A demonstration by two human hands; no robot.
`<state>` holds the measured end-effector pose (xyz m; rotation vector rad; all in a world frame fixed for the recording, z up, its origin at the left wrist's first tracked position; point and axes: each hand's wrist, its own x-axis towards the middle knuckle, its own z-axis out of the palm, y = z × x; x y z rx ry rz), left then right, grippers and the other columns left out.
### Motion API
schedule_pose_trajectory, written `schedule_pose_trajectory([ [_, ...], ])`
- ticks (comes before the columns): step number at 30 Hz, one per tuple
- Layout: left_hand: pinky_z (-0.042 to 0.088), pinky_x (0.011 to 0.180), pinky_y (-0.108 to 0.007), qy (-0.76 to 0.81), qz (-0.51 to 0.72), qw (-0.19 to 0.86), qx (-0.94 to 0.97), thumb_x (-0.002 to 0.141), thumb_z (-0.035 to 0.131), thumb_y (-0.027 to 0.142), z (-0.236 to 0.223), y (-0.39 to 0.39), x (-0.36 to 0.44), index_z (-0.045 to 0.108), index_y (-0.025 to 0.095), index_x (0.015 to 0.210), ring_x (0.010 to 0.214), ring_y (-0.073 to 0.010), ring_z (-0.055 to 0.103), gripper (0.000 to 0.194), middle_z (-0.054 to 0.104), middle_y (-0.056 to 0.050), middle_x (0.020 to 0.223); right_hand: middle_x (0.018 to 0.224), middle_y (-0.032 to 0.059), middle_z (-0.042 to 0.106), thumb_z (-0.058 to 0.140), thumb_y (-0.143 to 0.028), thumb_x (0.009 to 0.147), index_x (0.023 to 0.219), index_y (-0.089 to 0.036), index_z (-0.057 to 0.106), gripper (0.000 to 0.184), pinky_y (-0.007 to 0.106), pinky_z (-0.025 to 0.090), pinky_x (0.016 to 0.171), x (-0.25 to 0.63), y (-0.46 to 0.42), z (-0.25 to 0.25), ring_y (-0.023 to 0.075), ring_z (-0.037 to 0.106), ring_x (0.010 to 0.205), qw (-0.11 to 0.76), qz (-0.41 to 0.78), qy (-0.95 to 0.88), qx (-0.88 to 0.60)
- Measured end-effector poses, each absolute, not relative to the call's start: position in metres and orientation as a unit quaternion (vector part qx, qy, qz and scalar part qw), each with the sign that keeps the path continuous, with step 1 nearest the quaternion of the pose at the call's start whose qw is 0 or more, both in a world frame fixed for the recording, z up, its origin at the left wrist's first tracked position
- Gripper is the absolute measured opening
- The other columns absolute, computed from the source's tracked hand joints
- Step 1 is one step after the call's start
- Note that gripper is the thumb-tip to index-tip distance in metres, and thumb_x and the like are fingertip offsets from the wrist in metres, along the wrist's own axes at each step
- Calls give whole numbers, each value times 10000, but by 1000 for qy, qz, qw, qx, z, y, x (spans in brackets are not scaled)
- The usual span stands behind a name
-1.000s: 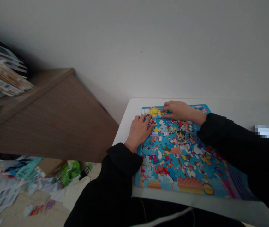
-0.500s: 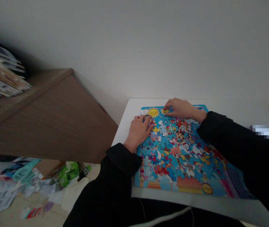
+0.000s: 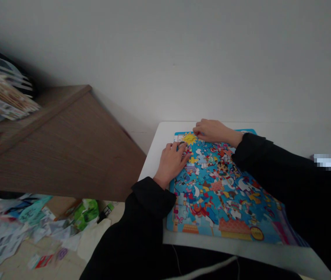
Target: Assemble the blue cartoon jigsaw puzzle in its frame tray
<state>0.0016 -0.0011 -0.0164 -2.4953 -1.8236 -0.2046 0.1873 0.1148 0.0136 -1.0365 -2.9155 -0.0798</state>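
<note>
The left hand (image 3: 171,163) lies palm down with its fingers spread across the pieces, gripping nothing, apparently pressing them flat to keep them steady. The right hand (image 3: 213,131) sits at the board's far edge with its fingers lightly curled, just beside the yellow sun (image 3: 189,138); whether it pinches a piece is hidden. Black sleeves (image 3: 154,198) cover both forearms.

Between the hands lies a blue cartoon jigsaw puzzle (image 3: 173,223), its pieces (image 3: 212,186) fitted unevenly, some seemingly loose. It fills most of the white tabletop (image 3: 159,146), probably placed there for easy reach from both sides. To the left of the frame stands a brown wooden shelf (image 3: 66,147), and papers (image 3: 2,245) and a green bag (image 3: 85,214) lie on the floor at lower left.
</note>
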Motion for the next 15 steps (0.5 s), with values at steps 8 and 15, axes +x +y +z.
schedule_pose_trajectory([
  [8, 433, 783, -341, -586, -24, 45, -809, 979, 293, 463, -3, 12, 8, 369, 227, 1398, 1009, -257, 496, 486, 546, -98, 1127, 972, 86, 691, 492, -464, 852, 1014, -213, 676, 351, 314, 377, 614, 195, 104, 17, 253, 606, 910, 23, -28, -919, -392],
  [15, 439, 748, -341, -581, -24, 69, -810, 979, 313, 447, -4, 25, 12, 534, 238, 1248, 960, -255, 523, 406, 550, -98, 1072, 1005, 65, 700, 515, -449, 840, 1029, -239, 700, 337, 331, 411, 678, 202, 104, 10, 241, 614, 927, 13, 39, -917, -396],
])
